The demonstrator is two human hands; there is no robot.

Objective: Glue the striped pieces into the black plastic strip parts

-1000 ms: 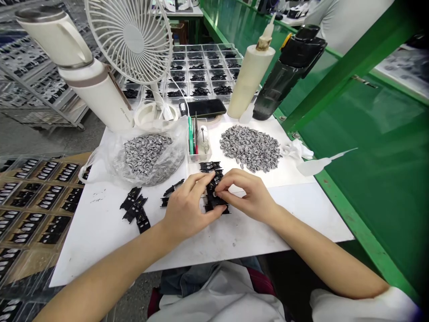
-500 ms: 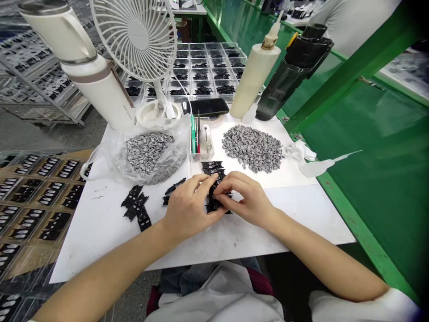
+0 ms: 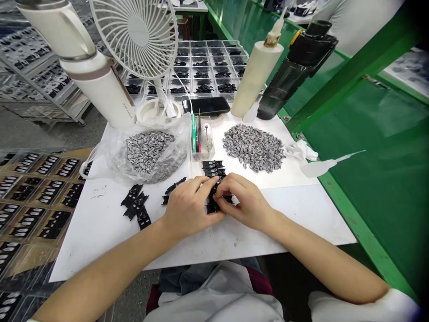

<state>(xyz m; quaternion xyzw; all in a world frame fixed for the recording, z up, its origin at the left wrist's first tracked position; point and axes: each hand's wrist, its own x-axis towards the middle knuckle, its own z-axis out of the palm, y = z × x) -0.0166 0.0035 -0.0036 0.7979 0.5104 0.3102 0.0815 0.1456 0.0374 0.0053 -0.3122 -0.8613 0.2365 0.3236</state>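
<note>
My left hand [image 3: 188,205] and my right hand [image 3: 244,201] meet over the white table [image 3: 100,232], both pinched on a small black plastic part [image 3: 213,200]. More black parts lie in a short row [image 3: 212,166] just beyond my fingers, and a few others [image 3: 136,206] lie to the left. A heap of small grey pieces [image 3: 252,146] sits beyond my right hand. A second heap of the same pieces lies in a clear plastic bag [image 3: 147,152] beyond my left hand.
At the back stand a white desk fan [image 3: 140,31], a white jug [image 3: 83,67], a cream squeeze bottle [image 3: 255,76], a dark bottle [image 3: 295,62] and a phone [image 3: 206,105]. Trays of black parts [image 3: 27,197] lie left. A green frame [image 3: 351,67] borders the right.
My two hands have drawn slightly closer together over the black part. The view shifted a little.
</note>
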